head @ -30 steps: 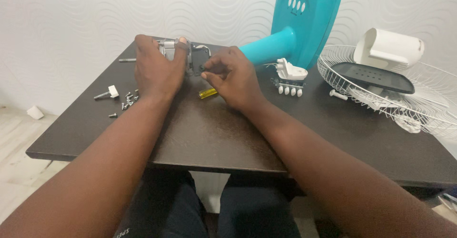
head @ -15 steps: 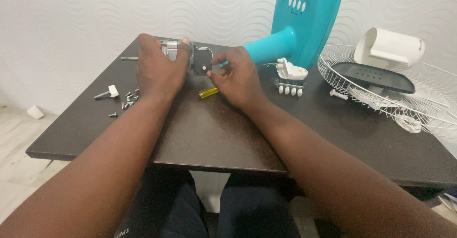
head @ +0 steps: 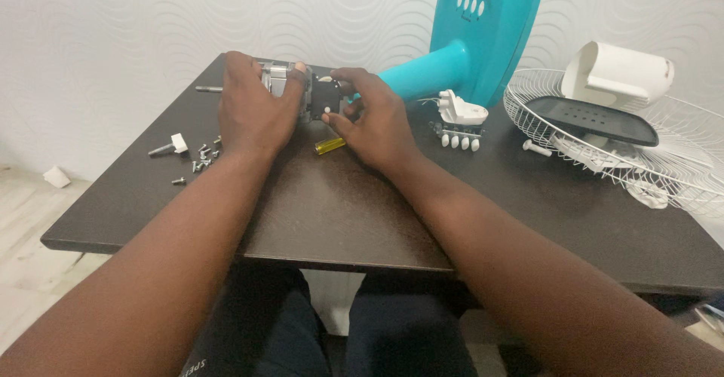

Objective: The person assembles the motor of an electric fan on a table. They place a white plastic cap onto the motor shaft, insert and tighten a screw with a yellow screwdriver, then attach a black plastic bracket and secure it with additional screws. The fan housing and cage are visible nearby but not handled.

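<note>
Left hand (head: 253, 113) clamped over the metal fan motor (head: 280, 81) near the far edge of the dark surface (head: 339, 203), fingers curled round its body, thumb tip showing on top. Right hand (head: 377, 124) partly closed, fingertips pinching the small black plate (head: 326, 99) at the motor's right end; how firm the grip is, hard to tell. Motor shaft (head: 210, 89) poking out to the left, past the left hand.

Compared with a second ago: black plate now turned up into view and pressed close against the motor, where earlier mostly hidden under the right hand's fingers. Left hand hardly shifted, still steadying the motor. Probable meaning: work on that end piece under way, with the motor pinned in place rather than lifted.

Yellow-handled screwdriver (head: 329, 145) lying flat just beside the right hand, not held. Scatter of loose screws (head: 202, 158) and a white-capped bolt (head: 172, 146) to the left, well apart from the hands. Teal fan stand (head: 475, 38) leaning behind, a white switch block (head: 460, 113) just in front of it. Further right, a white wire fan guard (head: 603, 151) carrying a black blade part (head: 588, 119) and a white motor cover (head: 618, 72).
</note>
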